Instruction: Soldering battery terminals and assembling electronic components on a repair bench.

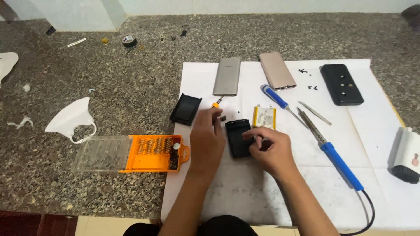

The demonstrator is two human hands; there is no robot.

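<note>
My left hand [206, 140] grips a small screwdriver [216, 104] with an orange tip, pointing up and away from me. My right hand [270, 148] rests its fingers on a small black plastic case [237, 136] lying on the white paper sheet [245, 192]. Just behind that case lies a flat yellow-edged battery pack [264, 117]. A second black case half [186, 109] sits to the left of my left hand, at the paper's edge.
An orange bit set with a clear lid [131, 153] lies left of the paper. Two metallic power banks [227, 76] [277, 70], a black one [341, 84], a blue screwdriver [275, 97], tweezers [315, 112], a blue-handled soldering iron [337, 157] and a white face mask [72, 118] surround the work.
</note>
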